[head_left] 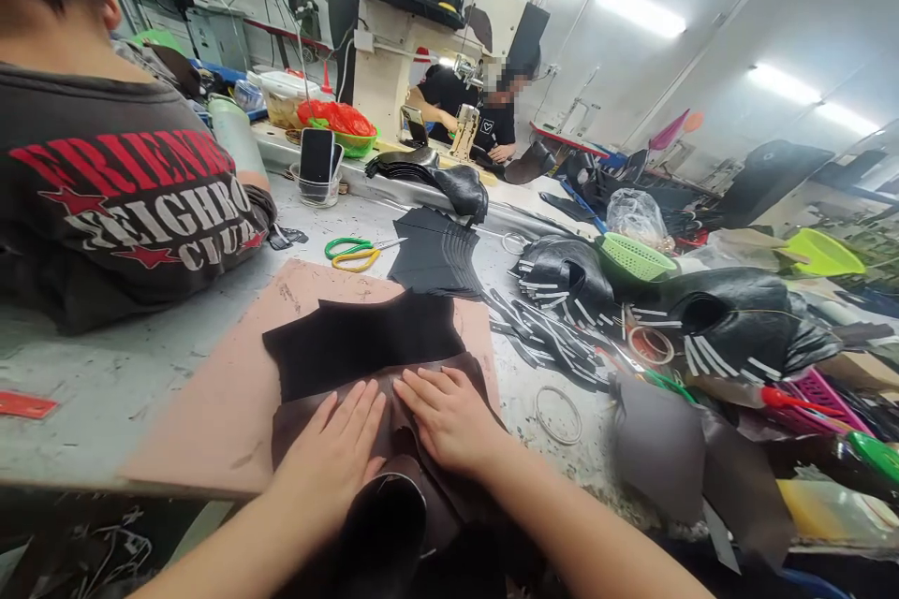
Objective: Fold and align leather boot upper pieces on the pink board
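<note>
My left hand [343, 435] lies flat, fingers stretched forward, on a dark brown leather piece [291, 435]. Close beside it, my right hand [449, 416] presses flat on the same leather, its fingers together and extended. Just beyond the fingertips is a black piece of material [365, 337], which meets or overlaps the brown leather. Both rest on a pinkish board [217, 393]. Nearest to me the leather curls up into a dark roll [383, 515] between my forearms. Farther off lie thread snips [355, 253] with green and yellow handles.
Stacked dark pieces [435, 253] and white-edged strips [548, 337] lie beyond the board. Black leather bundles [566, 271], a tape roll [650, 346] and a ring [558, 415] are to the right. A person [133, 178] sits at left; a sewing machine [383, 65] stands behind.
</note>
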A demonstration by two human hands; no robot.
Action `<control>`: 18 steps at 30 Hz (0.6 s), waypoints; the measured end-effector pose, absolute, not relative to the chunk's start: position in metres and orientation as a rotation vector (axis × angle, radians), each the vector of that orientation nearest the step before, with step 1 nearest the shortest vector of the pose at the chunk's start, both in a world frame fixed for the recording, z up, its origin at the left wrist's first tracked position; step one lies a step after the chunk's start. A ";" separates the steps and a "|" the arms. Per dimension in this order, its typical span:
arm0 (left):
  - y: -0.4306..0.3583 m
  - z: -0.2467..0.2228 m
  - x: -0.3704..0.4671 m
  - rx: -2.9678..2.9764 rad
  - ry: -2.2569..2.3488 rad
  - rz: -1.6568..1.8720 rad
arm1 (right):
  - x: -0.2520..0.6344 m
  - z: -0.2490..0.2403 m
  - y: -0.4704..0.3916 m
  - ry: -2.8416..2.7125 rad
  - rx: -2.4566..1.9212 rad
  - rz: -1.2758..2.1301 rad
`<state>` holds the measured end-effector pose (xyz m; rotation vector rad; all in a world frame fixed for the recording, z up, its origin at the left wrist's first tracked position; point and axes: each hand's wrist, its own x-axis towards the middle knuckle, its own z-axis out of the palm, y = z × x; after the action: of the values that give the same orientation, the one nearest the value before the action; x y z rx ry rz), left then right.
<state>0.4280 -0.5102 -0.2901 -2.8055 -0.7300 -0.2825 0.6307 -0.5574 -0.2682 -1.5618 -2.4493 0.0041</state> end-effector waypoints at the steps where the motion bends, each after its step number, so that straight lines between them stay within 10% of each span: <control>1: -0.510 -0.285 0.431 -2.815 -0.735 -0.281 | 0.630 -0.266 -0.556 -2.469 -1.573 -0.001; 18: -0.505 -0.257 0.440 -2.815 -0.775 -0.278 | 0.630 -0.274 -0.543 -2.474 -1.442 -0.048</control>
<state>0.4399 -0.5047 -0.2573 -2.8151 -0.7745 -0.2777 0.6305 -0.5425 -0.2738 -1.4415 -2.4743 -0.0479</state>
